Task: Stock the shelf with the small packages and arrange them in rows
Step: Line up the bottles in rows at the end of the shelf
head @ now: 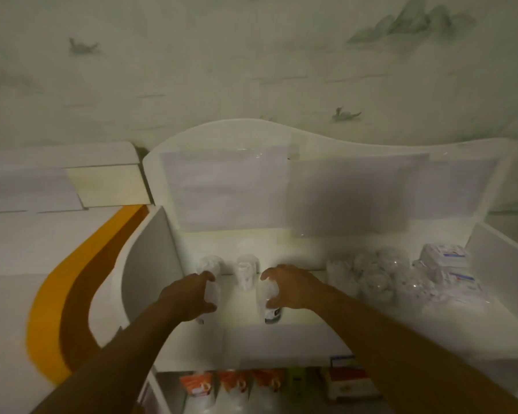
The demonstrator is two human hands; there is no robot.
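On the bright white top shelf (296, 297) at lower centre, my left hand (189, 297) and right hand (287, 286) each curl half-closed around a small pale upright package (212, 289) (271, 312), apparently mid-placement, needing alignment next with the clear-wrapped one (245, 271) behind.

Both bare forearms reach forward side by side. The left hand (189, 297) curls palm-right, fingers and thumb spread in a wide C; the right hand (287, 286) mirrors it, palm-left, fingers arched.
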